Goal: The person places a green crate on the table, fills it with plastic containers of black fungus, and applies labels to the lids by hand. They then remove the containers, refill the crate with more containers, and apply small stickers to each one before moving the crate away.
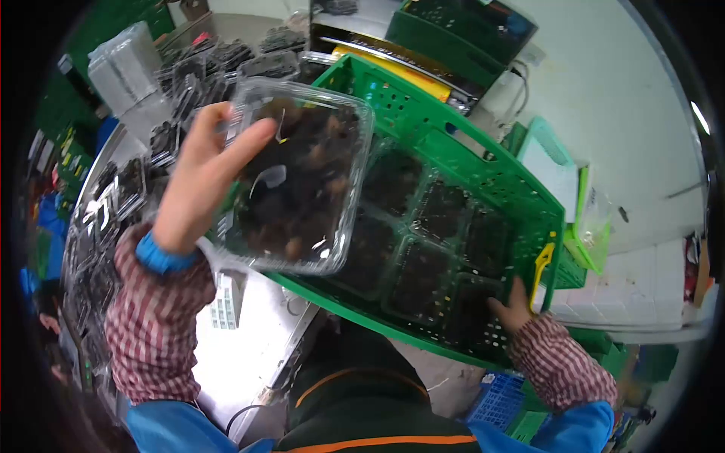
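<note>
Gripped punnet (302, 189) of dark berries in left hand (200, 177), fingers clamped across its lid, crate (453, 143) just beneath. Laid right hand (510, 309) on packed punnets (423, 272) in crate; grip there unclear.

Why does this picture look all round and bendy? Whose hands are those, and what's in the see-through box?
The camera sits on a person's head and looks down, so you see that person's own two hands. Its lens bends the edges round. The left hand holds up a clear plastic box full of dark fruit. The right hand reaches into a green crate, touching one of the filled boxes packed inside. To the left is a metal table with many more boxes on it.
</note>
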Available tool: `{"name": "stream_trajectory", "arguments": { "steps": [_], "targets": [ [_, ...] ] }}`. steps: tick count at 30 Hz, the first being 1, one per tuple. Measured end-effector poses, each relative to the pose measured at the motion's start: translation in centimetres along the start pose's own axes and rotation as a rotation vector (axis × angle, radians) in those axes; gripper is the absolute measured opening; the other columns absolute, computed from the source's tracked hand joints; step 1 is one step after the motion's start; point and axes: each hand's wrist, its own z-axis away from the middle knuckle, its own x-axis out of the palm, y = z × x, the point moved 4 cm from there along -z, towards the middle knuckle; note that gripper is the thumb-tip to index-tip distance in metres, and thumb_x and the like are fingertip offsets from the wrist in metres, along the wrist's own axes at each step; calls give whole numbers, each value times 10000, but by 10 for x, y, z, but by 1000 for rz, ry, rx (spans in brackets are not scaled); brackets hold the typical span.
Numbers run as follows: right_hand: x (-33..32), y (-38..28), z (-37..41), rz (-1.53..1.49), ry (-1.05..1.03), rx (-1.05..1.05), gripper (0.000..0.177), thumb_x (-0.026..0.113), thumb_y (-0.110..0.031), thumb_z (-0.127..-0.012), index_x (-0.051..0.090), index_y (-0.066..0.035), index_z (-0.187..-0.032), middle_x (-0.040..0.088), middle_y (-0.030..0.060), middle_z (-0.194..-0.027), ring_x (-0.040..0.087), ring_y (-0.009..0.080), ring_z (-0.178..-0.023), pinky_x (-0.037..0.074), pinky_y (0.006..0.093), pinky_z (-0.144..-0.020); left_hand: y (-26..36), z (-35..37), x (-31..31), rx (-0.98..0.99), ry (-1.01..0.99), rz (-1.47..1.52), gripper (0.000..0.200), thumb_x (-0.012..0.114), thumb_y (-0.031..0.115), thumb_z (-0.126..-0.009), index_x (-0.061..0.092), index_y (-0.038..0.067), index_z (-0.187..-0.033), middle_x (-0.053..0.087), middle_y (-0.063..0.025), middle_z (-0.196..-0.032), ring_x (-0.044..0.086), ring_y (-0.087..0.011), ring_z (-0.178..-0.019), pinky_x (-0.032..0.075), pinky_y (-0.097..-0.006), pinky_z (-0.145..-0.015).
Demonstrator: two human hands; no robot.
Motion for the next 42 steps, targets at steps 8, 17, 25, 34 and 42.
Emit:
{"name": "stream_trajectory", "arguments": {
  "steps": [8, 17, 25, 34, 42],
  "targets": [
    [8, -11, -36, -284, -394, 627, 846, 655, -264, -767, 154, -30, -1407, 267, 182, -1406, 310, 343, -1276, 297, 527, -999, -100, 230, -159, -461, 594, -91, 328, 543, 266, -895, 463, 84, -1157, 590, -31, -1013, 597, -120, -827, 470, -231, -642],
    [-6, -92, -64, -681, -274, -54, 421, 542, -261, -859, 462, -58, -1218, 541, 91, -1155, 542, 225, -1005, 434, 399, -839, -175, 408, -127, -377, 804, -938, 488, 681, 95, -766, 458, -26, -1183, 469, -216, -1207, 462, -336, -1101, 381, -379, -897],
    [45, -342, 140, -464, -708, -816, 180, 501, -128, -878, 604, 9, -933, 617, 101, -934, 596, 182, -808, 452, 280, -767, -279, 485, 21, -642, 720, -333, 378, 600, 293, -869, 575, -32, -1060, 628, -119, -1032, 599, -215, -927, 454, -321, -820],
    [131, -329, 235, -121, -1091, -1175, 336, 667, -173, -799, 581, -9, -1080, 608, 73, -778, 602, 176, -713, 459, 278, -643, -95, 422, -15, -91, 238, -156, 205, 677, 169, -799, 619, 46, -952, 570, -71, -665, 550, -189, -585, 438, -300, -594],
    [21, -355, 194, -41, -518, -1771, 220, 620, -141, -760, 641, -110, -977, 591, 27, -852, 582, 201, -767, 456, 320, -669, -46, 326, -18, -312, 74, 211, 162, 662, 198, -822, 686, 46, -874, 606, -99, -597, 550, -102, -465, 424, -229, -466]
  ]
}}
